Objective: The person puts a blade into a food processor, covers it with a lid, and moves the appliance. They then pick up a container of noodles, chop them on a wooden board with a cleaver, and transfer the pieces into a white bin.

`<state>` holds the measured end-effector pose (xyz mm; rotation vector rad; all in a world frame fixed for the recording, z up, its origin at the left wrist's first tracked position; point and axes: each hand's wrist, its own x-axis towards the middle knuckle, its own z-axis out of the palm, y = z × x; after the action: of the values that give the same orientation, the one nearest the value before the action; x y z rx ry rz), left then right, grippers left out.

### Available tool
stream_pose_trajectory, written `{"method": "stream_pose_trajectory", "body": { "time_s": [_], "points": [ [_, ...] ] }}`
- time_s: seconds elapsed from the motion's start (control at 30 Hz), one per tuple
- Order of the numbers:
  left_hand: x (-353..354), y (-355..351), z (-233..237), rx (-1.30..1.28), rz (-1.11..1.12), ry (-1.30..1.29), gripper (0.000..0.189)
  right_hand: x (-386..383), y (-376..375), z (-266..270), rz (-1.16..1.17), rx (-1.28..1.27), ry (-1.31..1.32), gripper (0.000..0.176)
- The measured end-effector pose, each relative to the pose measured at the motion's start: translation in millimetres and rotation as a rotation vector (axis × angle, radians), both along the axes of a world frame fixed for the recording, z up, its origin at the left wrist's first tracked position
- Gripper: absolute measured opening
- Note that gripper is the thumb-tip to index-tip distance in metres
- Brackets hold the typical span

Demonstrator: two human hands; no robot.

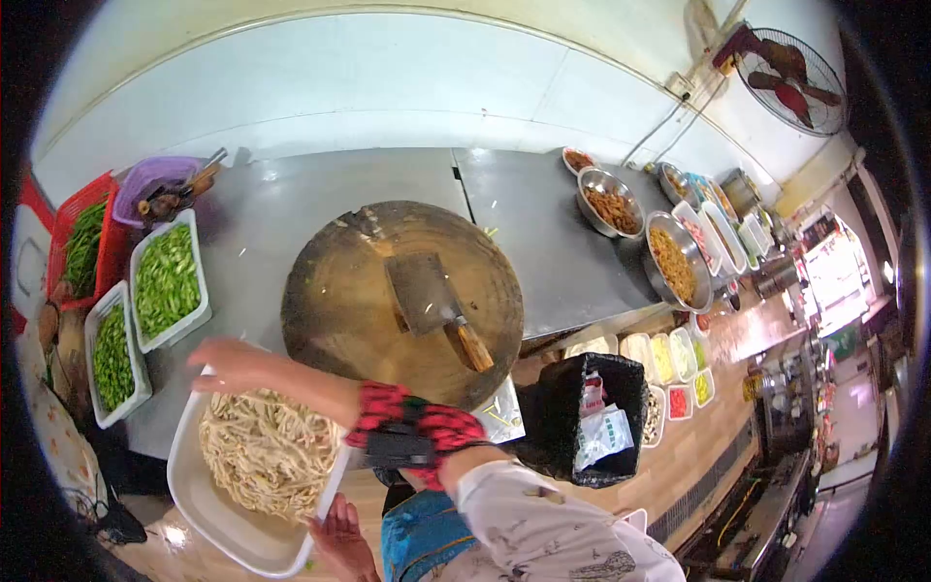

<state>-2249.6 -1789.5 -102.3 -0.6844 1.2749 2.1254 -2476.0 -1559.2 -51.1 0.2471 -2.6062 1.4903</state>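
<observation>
Fig. legend, head view.

L hand (341,538): bottom centre, fingers curled up against the near rim of the white tray (208,509); grasping it.
R hand (233,364): arm crosses from lower right; fingers stretched out to the left at the tray's far rim, just above the shreds. Whether it grips the rim or only lies there: cannot tell.
Wrist: red patterned band w/ black device (407,436) on the R forearm.
Tray: rectangular, tilted, at the near-left corner of the surface (262,204), partly overhanging it; below-left of the chopping board.
Contents: heap of pale shreds (267,451), noodle-like, filling approx. the upper half; the lower part is bare.
Chopping board (339,301): round, dark wood, centre of the surface.
Cleaver (427,291): lies flat on the board, wooden handle pointing toward the person; no hand on it.
Green veg.: two white trays of cut green pieces (167,281), (113,354), left of the board, side by side.
Red basket (82,242): far left, holds long green veg.
Purple bowl (155,179): behind the green trays, utensils inside.
Metal bowls (611,204), (674,262): right end of the surface, filled w/ brownish and orange food.
Black bin (592,417): right of the person, below the surface's edge.
</observation>
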Motion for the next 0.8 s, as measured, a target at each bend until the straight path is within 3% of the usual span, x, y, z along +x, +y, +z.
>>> {"method": "stream_pose_trajectory", "body": {
  "time_s": [0.13,0.17,0.2,0.23,0.3,0.37,0.4,0.47,0.5,0.53,0.57,0.63,0.67,0.73,0.8],
  "points": [
    [-12,5,18,0.079,-0.086,0.105,0.061,130,96,46,-0.600,0.254,0.028,0.042],
    [-18,0,21,0.179,-0.194,-0.029,0.059,159,121,37,-0.698,0.442,-0.131,0.043],
    [-20,0,24,0.282,-0.298,-0.161,0.057,193,139,6,-0.867,0.610,-0.001,0.047],
    [-22,4,33,0.281,-0.311,-0.158,0.057,226,141,11,-0.994,0.615,-0.122,0.048],
    [-19,16,47,-0.182,-1.080,0.069,0.054,278,145,9,-1.126,0.643,-0.292,0.050],
    [-24,64,50,-0.356,-0.991,0.423,0.055,303,147,-16,-1.151,0.660,-0.337,0.050],
    [-34,109,36,0.076,-0.721,0.657,0.028,308,146,-32,-1.126,0.589,-0.425,0.049],
    [-69,201,89,-0.312,-0.798,0.787,0.027,312,157,-42,-1.098,0.506,-0.506,0.048],
    [-61,253,118,-0.459,-0.686,1.064,0.035,314,164,-42,-1.059,0.408,-0.523,0.047],
    [-122,266,65,-0.544,-0.759,1.077,0.036,317,169,-41,-1.013,0.305,-0.538,0.047],
    [-147,291,50,-0.747,-0.764,1.195,0.044,323,178,-36,-1.009,0.293,-0.529,0.047],
    [-194,326,5,-1.200,-0.697,1.210,0.056,341,196,-21,-0.958,0.017,-0.521,0.048],
    [-212,334,-19,-1.213,-0.696,1.205,0.056,351,203,-24,-0.948,0.009,-0.522,0.048],
    [-230,340,-50,-1.700,-0.811,1.058,0.066,372,211,-32,-0.923,-0.008,-0.425,0.050],
    [-214,347,-53,-1.787,-0.767,1.111,0.070,387,215,-39,-0.928,-0.020,-0.342,0.048]
  ]
}}
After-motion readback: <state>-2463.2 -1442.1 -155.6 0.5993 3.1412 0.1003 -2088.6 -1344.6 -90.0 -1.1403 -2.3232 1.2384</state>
